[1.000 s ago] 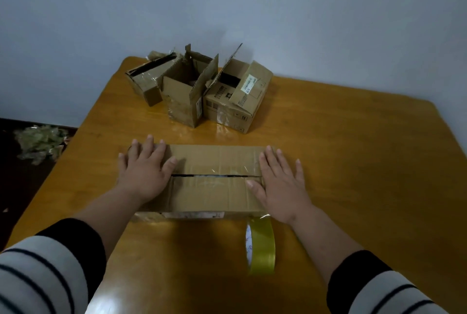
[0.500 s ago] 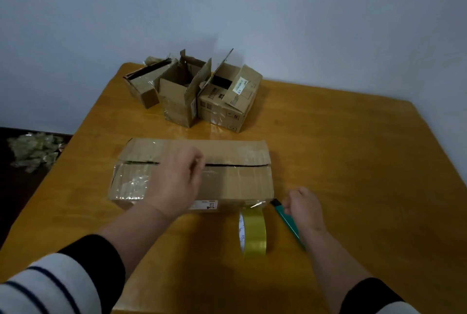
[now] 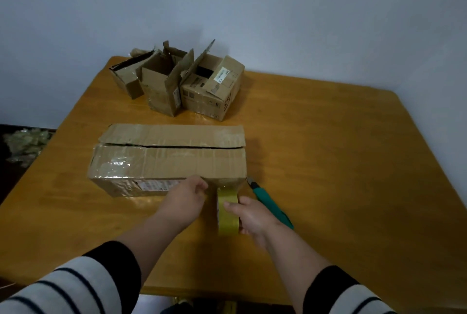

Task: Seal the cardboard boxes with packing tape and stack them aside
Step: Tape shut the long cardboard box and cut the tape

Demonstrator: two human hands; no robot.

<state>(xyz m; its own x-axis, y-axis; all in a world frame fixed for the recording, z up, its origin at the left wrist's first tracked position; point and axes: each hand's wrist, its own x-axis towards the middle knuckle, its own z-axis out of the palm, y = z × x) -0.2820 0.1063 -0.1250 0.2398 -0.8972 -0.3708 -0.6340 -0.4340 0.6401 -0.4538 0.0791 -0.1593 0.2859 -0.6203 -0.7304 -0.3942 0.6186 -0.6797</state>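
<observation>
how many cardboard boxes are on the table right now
4. One long box lies near the front, its top seam still open. Three smaller open boxes cluster at the far left: the left, middle and right. More could hide behind them.

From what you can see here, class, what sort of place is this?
Probably a room at home, not a warehouse: one wooden table against a bare wall, a few reused boxes, one tape roll.

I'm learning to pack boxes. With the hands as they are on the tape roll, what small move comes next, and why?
Probably draw tape up over the long box: its top seam gapes untaped, the right hand grips the tape roll at its near face, and the left hand seems to pinch the free end.
</observation>
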